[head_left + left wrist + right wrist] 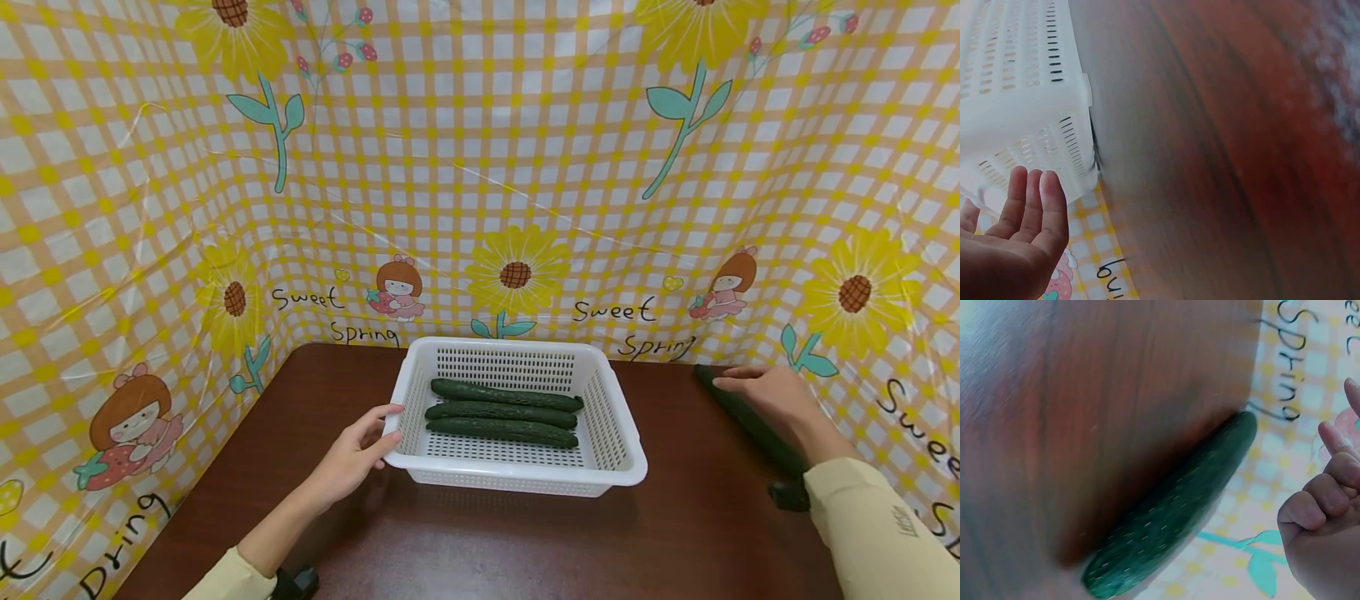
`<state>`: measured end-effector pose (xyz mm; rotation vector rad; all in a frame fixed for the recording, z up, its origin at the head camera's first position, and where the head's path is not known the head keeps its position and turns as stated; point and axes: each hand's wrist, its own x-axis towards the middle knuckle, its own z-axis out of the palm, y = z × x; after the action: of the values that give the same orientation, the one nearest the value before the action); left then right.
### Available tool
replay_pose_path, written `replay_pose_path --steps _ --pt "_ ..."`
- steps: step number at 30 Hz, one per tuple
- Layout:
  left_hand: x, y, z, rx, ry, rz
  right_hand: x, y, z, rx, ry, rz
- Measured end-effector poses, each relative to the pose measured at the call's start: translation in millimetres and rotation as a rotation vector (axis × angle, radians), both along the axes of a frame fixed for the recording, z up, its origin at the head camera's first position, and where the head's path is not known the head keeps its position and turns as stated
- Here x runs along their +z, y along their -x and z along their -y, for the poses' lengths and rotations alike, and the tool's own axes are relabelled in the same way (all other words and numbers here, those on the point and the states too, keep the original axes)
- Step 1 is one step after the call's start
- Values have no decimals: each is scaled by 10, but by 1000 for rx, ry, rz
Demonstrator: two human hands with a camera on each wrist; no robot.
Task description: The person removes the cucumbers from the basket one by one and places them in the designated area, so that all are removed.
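A white perforated plastic basket (517, 479) stands on the table, with three dark green cucumbers (501, 414) lying side by side inside. My left hand (348, 458) holds the basket's left rim, thumb and index finger at the rim's edge. In the left wrist view, the other fingers (1054, 200) stand upright by the basket's outer wall. On the right, my right hand (780, 404) hovers beside a separate cucumber (753, 425) on the table. From the right wrist, that cucumber (1175, 509) appears apart from the hand (1329, 519), whose outer fingers are bent with nothing in them.
The dark brown wooden table (495, 546) ends at the back and left against a yellow checked cloth (517, 175) printed with flowers and figures. A small black object (789, 497) shows by the right wrist, and a black band (296, 583) by the left.
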<state>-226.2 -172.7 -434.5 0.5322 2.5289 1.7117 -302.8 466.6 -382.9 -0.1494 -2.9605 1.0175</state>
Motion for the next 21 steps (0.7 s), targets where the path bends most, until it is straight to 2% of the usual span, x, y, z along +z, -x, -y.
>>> replay_pose_path --steps 6,10,16,21 --pt "-14 6 7 -2 -10 -3 91 107 231 35 88 -25" --pt "-32 23 6 3 -9 -2 178 151 374 60 82 -33" --pt "-38 28 5 3 -11 -5 314 202 563 114 -38 -36" --pt "-31 22 3 -1 -8 -2 379 254 716 165 -63 -62"
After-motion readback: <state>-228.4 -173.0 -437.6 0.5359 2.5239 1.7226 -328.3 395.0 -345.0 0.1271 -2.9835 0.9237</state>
